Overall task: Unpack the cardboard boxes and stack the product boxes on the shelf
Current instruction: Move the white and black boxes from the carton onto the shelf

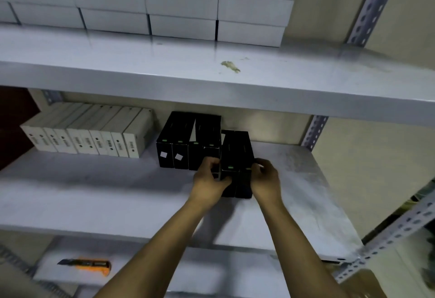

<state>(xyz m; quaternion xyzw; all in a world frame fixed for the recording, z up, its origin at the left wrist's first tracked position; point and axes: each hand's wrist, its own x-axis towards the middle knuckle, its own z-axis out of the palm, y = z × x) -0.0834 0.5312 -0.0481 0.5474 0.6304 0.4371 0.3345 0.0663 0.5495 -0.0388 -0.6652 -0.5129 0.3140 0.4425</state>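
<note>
Two black product boxes (237,154) stand side by side on the middle shelf (94,191), right of a row of black product boxes (186,142). My left hand (209,180) grips their left side, thumb on the front. My right hand (267,180) grips their right side with curled fingers. The held pair sits a little forward of the row and touches its right end.
A row of white product boxes (94,135) stands at the left of the same shelf. Stacked white boxes (164,3) fill the upper shelf (211,81). An orange utility knife (87,265) lies on the lower shelf. Perforated metal uprights (313,130) frame the right side.
</note>
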